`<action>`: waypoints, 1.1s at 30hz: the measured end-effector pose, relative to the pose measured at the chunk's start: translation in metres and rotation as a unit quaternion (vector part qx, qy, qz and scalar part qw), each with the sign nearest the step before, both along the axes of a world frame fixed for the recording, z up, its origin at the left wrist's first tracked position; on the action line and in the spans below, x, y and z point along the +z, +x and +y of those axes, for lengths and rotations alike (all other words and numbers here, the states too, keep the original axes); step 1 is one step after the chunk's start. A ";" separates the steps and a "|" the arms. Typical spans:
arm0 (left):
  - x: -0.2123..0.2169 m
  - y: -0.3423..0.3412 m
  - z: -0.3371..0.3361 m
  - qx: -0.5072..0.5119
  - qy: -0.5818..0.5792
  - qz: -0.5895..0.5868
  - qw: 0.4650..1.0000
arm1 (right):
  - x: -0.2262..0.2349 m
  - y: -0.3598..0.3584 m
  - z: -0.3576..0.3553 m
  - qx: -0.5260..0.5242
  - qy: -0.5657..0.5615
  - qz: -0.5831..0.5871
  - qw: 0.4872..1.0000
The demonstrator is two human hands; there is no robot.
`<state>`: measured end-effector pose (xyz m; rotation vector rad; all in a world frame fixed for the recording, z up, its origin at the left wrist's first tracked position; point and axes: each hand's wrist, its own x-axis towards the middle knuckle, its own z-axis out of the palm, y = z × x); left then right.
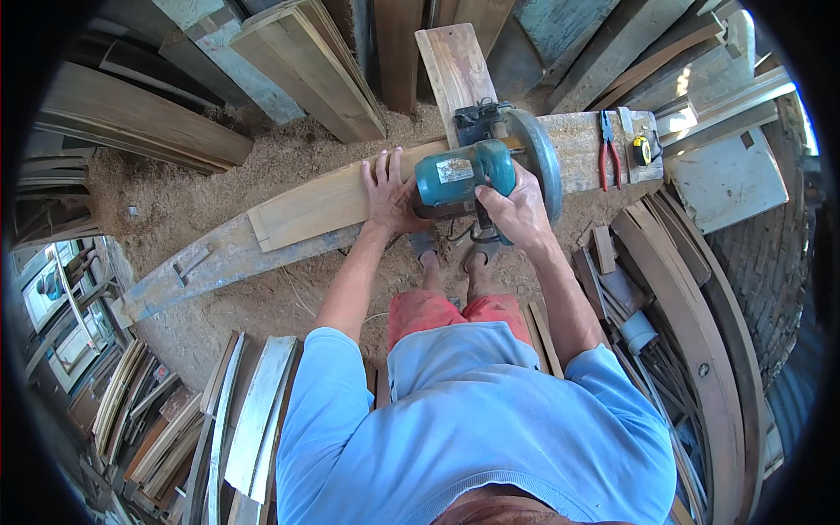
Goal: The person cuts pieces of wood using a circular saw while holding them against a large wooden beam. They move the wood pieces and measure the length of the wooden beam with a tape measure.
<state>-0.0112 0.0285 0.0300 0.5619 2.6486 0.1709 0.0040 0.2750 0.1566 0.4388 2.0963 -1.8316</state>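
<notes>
My right hand (518, 208) is wrapped round the rear handle of a teal circular saw (451, 178), whose round guard faces right. The saw sits over the right part of a pale wooden board (315, 206), which lies along a long, worn bench plank (214, 267). On that board, just left of the saw's motor, rests my left hand (387, 194) with its fingers spread; its thumb side is close to the motor, and I cannot tell if they touch. Beyond the saw, a shorter board (457, 70) juts away from me. The blade is hidden.
Red-handled pliers (607, 153) and a yellow-black tape measure (642, 150) lie on the bench's right end. A T-shaped tool (190, 264) rests toward its left end. Stacked planks (306, 66) lean at the back, curved-looking timber (678, 306) lies at right, and sawdust (144, 188) covers the ground.
</notes>
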 end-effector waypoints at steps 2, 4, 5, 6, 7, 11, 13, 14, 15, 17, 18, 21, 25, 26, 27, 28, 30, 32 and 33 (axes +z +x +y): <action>0.001 -0.001 0.000 -0.004 -0.002 0.001 1.000 | 0.001 -0.002 0.000 -0.001 -0.010 -0.008 1.000; 0.000 -0.001 -0.001 -0.005 -0.003 -0.001 1.000 | 0.002 -0.004 0.000 -0.002 -0.012 -0.015 1.000; -0.002 0.000 -0.002 -0.005 -0.002 0.002 1.000 | 0.004 -0.006 -0.001 -0.003 -0.009 -0.017 1.000; -0.004 0.001 -0.003 -0.004 0.000 0.004 1.000 | 0.006 -0.008 -0.002 -0.003 -0.007 -0.019 1.000; -0.005 0.001 -0.003 -0.004 0.001 0.005 1.000 | 0.007 -0.009 -0.002 -0.003 -0.012 -0.024 1.000; -0.009 0.003 -0.005 -0.008 0.010 0.016 1.000 | 0.003 -0.013 0.000 0.005 -0.009 -0.019 1.000; -0.010 0.004 -0.006 -0.007 0.016 0.021 1.000 | -0.003 -0.014 0.001 0.009 -0.003 -0.014 1.000; -0.011 0.004 -0.006 -0.007 0.015 0.021 1.000 | -0.005 -0.015 0.001 0.007 -0.004 -0.016 1.000; -0.012 0.004 -0.006 -0.006 0.014 0.022 1.000 | -0.005 -0.015 0.000 0.006 -0.005 -0.018 1.000; -0.011 0.004 -0.005 -0.006 0.012 0.021 1.000 | -0.004 -0.016 0.000 0.000 -0.015 -0.022 1.000; -0.010 0.004 -0.005 -0.006 0.011 0.020 1.000 | -0.004 -0.017 0.000 -0.003 -0.020 -0.023 1.000; -0.008 0.003 -0.004 -0.010 0.008 0.019 1.000 | -0.010 -0.020 0.001 -0.001 -0.016 -0.019 1.000; -0.008 0.002 -0.004 -0.003 0.013 0.012 1.000 | -0.009 -0.027 0.001 0.007 -0.011 -0.013 1.000; -0.008 0.002 -0.005 -0.002 0.013 0.011 1.000 | 0.000 -0.032 0.000 0.005 -0.023 -0.038 0.999; -0.007 0.002 -0.005 -0.002 0.012 0.011 1.000 | 0.005 -0.034 -0.001 0.003 -0.035 -0.063 0.997; -0.006 0.003 -0.004 -0.002 0.013 0.009 1.000 | 0.000 -0.034 -0.001 0.005 -0.022 -0.040 0.999; -0.005 0.003 -0.003 -0.011 -0.006 0.011 1.000 | -0.015 -0.035 0.001 0.009 0.005 0.006 1.000; -0.003 0.001 -0.002 -0.015 -0.027 0.001 1.000 | -0.015 -0.041 0.000 0.009 0.010 0.019 1.000; -0.001 0.002 -0.001 -0.014 -0.040 -0.011 0.999 | -0.014 -0.044 -0.001 0.008 0.013 0.025 1.000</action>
